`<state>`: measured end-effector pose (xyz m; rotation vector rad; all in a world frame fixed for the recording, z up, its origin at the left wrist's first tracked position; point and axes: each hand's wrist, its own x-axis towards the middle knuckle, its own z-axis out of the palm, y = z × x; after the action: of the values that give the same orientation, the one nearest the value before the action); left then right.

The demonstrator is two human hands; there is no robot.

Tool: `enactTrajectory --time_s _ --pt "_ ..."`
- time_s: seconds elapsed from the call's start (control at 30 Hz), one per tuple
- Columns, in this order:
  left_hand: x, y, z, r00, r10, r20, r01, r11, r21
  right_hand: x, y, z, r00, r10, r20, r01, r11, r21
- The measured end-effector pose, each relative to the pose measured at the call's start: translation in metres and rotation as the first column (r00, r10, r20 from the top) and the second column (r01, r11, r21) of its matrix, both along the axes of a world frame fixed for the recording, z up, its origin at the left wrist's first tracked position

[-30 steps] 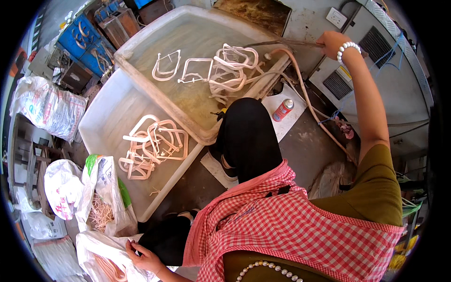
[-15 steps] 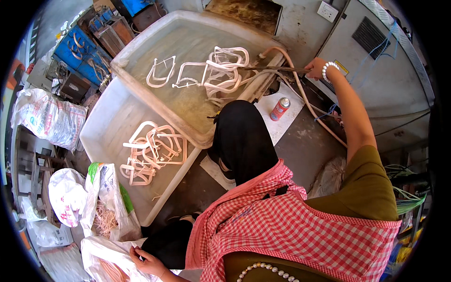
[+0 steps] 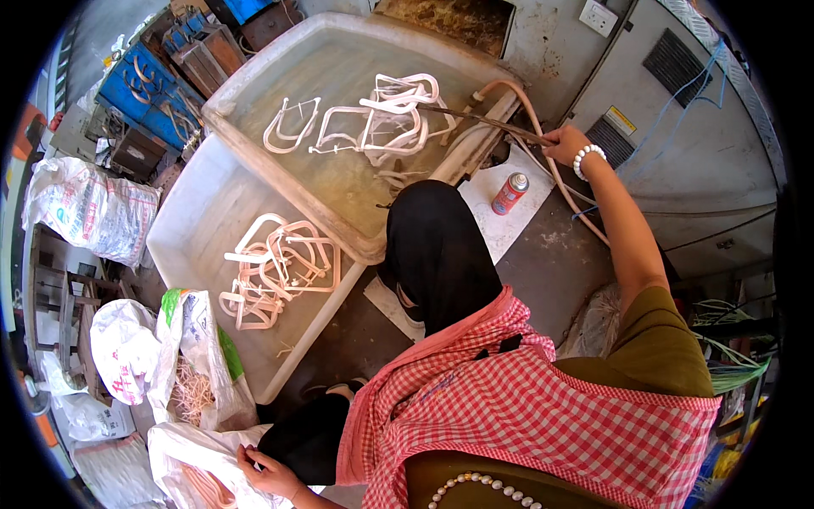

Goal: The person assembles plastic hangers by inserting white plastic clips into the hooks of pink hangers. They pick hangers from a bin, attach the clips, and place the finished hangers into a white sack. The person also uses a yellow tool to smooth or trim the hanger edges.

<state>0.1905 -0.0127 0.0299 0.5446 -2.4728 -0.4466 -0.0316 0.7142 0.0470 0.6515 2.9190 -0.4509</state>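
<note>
My right hand [image 3: 564, 146] is closed around the end of a long, thin, dark rod [image 3: 487, 120]. The rod's far end reaches over the water tub [image 3: 292, 188] into a tangle of pale pink plastic frames [image 3: 398, 127]. A separate U-shaped pale frame [image 3: 291, 125] lies to the left in the water. Low at the left, my left hand [image 3: 270, 475] rests by my knee against an opened white sack [image 3: 208, 443] holding pink strips. Its fingers are loosely bent and apart, gripping nothing visible.
A second white tub [image 3: 182, 216], nearer me, holds a pile of pink frames [image 3: 280, 267]. A red spray can [image 3: 510, 193] stands on a white sheet. An orange hose [image 3: 543, 140] curves beside a grey machine cabinet [image 3: 670, 153]. Filled sacks [image 3: 97, 212] line the left.
My right hand has moved slightly left and down with the rod. The tangled frames have shifted a little up and left in the water. My left hand stays by the sack.
</note>
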Motion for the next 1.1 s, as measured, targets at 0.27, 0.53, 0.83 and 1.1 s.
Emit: enactTrajectory --time_s 0.27,0.53,0.83,1.1 --pt "0.001 0.001 -0.001 1.000 0.015 -0.014 -0.015 1.000 -0.003 -0.017 -0.012 -0.059 0.992 -0.123 -0.013 0.121 0.989 -0.085" --pt "0.003 -0.003 -0.001 0.999 0.028 -0.025 -0.028 1.000 0.006 -0.032 -0.071 -0.053 0.968 -0.108 -0.225 0.093 0.993 -0.079" --pt "-0.002 0.000 -0.001 0.999 0.052 -0.004 -0.052 0.999 0.015 -0.098 -0.152 -0.046 0.963 0.159 -0.219 -0.113 0.971 0.209" --pt "-0.001 0.002 -0.001 0.998 0.063 0.031 -0.065 0.996 0.063 -0.123 -0.239 -0.064 0.878 0.472 -0.074 -0.445 0.865 0.232"
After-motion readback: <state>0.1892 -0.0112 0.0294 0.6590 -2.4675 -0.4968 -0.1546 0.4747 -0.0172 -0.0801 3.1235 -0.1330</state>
